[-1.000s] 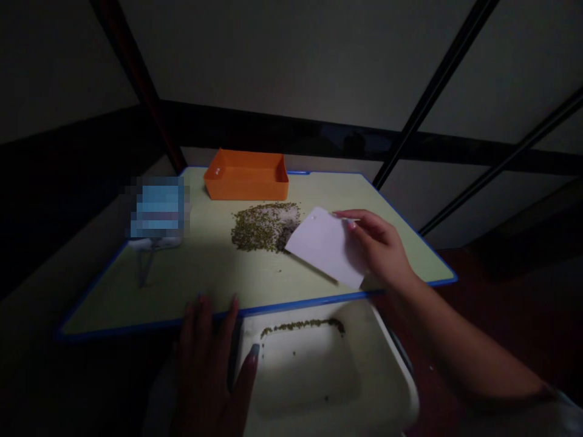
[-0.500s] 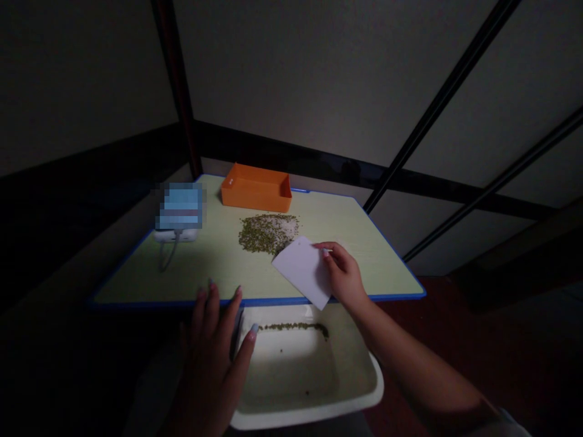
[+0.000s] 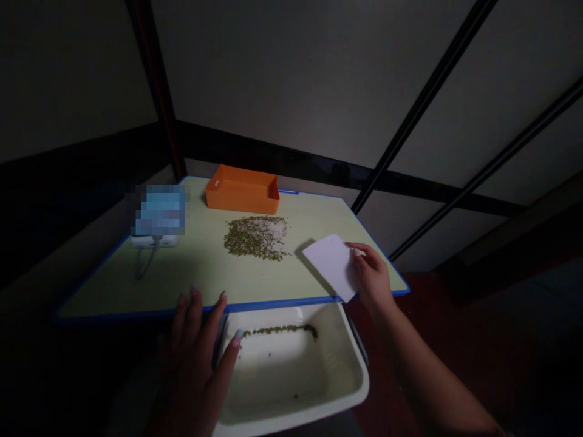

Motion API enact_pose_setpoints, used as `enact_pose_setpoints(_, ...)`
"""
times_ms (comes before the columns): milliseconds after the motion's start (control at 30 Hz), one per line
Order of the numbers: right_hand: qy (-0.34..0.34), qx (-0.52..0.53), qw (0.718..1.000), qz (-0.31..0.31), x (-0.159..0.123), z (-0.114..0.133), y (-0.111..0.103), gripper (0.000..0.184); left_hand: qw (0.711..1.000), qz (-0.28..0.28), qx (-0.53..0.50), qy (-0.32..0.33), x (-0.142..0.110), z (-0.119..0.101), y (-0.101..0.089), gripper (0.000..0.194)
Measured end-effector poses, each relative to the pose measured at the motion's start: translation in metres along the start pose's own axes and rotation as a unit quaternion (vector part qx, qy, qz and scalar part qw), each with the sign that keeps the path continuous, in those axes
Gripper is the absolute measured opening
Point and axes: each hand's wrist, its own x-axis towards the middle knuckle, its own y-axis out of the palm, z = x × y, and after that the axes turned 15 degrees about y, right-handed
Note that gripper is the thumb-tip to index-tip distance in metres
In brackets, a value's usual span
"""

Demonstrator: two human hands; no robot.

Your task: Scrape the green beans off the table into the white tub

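A pile of green beans mixed with white grains (image 3: 255,237) lies on the pale green table (image 3: 204,273) with a blue rim. My right hand (image 3: 373,276) pinches a white card (image 3: 332,264) near the table's right front corner, right of the pile and apart from it. My left hand (image 3: 195,358) grips the left rim of a white tub (image 3: 319,388) held below the table's front edge, thumb over the rim. A line of green beans (image 3: 280,331) lies along the tub's far inner side.
An orange tray (image 3: 241,189) stands at the table's back edge behind the pile. A blurred blue and white box (image 3: 157,215) with a cable sits at the left. Dark frame bars cross the wall behind. The room is dim.
My right hand has carried the white card from the pile's near edge out to the right, away from the beans. The left hand stays on the tub.
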Motion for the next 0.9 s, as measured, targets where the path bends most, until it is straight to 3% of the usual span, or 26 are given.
enact_pose_setpoints(100,0.000,0.063,0.997,-0.048,0.009,0.004,-0.014,0.035,1.000,0.013,-0.007,-0.005,0.000,0.004,-0.001,0.058)
enact_pose_setpoints(200,-0.028,0.052,0.996,-0.072,0.007,0.007,-0.021,0.039,1.000,0.011,-0.007,0.010,-0.001,0.008,0.000,0.059)
enact_pose_setpoints(300,-0.035,-0.006,0.998,-0.058,-0.004,0.008,-0.014,0.043,1.000,0.016,-0.001,0.007,0.000,0.009,0.000,0.060)
enact_pose_setpoints(467,-0.069,-0.037,0.997,-0.011,-0.014,0.005,0.016,0.036,1.000,0.026,0.016,-0.006,0.001,0.006,0.000,0.061)
enact_pose_setpoints(600,-0.087,-0.059,0.994,-0.006,-0.009,0.003,0.032,0.033,0.998,-0.010,0.056,0.025,-0.002,0.013,0.006,0.053)
enact_pose_setpoints(767,-0.105,-0.116,0.987,-0.043,-0.001,-0.003,0.030,0.036,0.991,-0.015,0.111,0.069,-0.004,0.032,0.013,0.056)
enact_pose_setpoints(900,-0.087,-0.151,0.979,-0.103,0.009,-0.006,0.017,0.037,0.991,-0.019,0.121,0.060,0.001,0.034,0.011,0.053)
